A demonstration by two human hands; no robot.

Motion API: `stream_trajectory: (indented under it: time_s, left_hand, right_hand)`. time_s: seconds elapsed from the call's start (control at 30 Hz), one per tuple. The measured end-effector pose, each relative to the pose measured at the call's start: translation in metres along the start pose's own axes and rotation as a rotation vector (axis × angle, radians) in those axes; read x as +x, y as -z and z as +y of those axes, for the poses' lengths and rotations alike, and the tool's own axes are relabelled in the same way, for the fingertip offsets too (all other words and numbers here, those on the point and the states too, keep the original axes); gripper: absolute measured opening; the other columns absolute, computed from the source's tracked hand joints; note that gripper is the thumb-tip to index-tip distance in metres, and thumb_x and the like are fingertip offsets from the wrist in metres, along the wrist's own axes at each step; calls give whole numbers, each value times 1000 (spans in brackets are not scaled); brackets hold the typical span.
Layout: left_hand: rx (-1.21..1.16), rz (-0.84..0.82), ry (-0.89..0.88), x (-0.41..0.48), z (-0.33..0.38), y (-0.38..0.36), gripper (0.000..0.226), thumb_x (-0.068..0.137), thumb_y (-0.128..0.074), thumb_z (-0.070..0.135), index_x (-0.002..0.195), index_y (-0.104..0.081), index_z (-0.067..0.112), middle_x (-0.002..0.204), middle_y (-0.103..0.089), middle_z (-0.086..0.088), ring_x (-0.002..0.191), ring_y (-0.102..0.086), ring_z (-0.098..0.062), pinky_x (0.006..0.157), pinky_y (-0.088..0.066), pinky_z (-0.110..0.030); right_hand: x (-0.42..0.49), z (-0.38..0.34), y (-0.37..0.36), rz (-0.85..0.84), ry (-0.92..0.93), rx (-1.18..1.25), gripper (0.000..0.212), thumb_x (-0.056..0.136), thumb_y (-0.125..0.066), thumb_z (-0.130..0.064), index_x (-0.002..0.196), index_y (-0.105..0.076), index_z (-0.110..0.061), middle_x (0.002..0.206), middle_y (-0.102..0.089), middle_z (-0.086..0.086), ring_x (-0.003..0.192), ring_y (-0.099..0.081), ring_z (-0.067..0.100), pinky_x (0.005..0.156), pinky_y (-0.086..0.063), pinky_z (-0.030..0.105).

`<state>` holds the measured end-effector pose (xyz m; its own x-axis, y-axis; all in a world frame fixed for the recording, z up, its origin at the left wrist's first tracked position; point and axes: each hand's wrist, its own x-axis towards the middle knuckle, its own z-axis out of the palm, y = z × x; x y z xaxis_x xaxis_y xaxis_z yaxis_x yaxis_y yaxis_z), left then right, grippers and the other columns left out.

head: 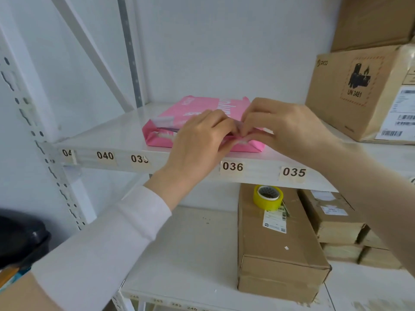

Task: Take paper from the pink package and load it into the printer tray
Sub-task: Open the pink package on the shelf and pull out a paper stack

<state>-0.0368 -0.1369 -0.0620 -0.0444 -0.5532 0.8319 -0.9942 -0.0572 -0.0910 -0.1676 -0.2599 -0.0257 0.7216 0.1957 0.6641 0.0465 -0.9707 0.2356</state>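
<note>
Head view: the pink package lies flat on the white shelf, just above centre. The left hand and the right hand both pinch its near end flap; a cardboard box stands at two o'clock.

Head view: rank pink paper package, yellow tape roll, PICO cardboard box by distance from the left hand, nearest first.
1. Pink paper package, on the upper shelf, under the left hand and touched by it.
2. Yellow tape roll, on the shelf below, to the right, on a long box.
3. PICO cardboard box, upper shelf, far right.
</note>
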Motion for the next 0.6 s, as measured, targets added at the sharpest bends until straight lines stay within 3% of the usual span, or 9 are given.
stream_trajectory:
  time_s: [0.1, 0.3, 0.43, 0.5, 0.6]
  left_hand:
    - [-13, -43, 29, 1, -2, -2, 17, 78, -54, 25, 81, -66, 13, 79, -65, -5, 75, -60, -27, 65, -49, -39]
    - [6, -16, 38, -1, -2, -1, 5, 76, -66, 16, 79, -65, 12, 74, -68, -2, 72, -61, -26, 64, -49, -34]
    - [-8, 12, 40, -5, 0, 2, 3, 77, -65, 17, 76, -66, 15, 72, -70, 1, 70, -64, -23, 60, -51, -35]
    - [6, 31, 54, -9, 2, 3, 3, 75, -66, 17, 74, -66, 15, 67, -69, 2, 65, -63, -22, 57, -50, -29]
    - [2, 32, 76, -14, 4, 3, 3, 73, -69, 17, 73, -66, 16, 65, -68, 4, 63, -62, -19, 59, -43, -26]
  right_hand:
    - [-5, 2, 7, -101, 112, -153, 18, 82, -58, -29, 74, -68, -17, 88, -67, 9, 72, -62, 27, 45, -37, 24]
    - [-10, 2, 2, -59, 80, -271, 6, 76, -68, -8, 71, -65, -11, 87, -66, 12, 71, -61, 29, 42, -39, 27]
    - [-18, 1, -3, 31, 37, -280, 10, 82, -59, -18, 76, -65, -12, 90, -66, 11, 84, -52, 24, 62, -41, 35]
    - [-22, 1, -6, 82, 11, -294, 14, 84, -55, -21, 78, -63, -12, 92, -65, 10, 89, -54, 29, 75, -37, 36]
    - [-26, -3, -10, 130, -10, -310, 12, 84, -53, -17, 79, -62, -10, 94, -65, 11, 92, -56, 33, 83, -34, 37]
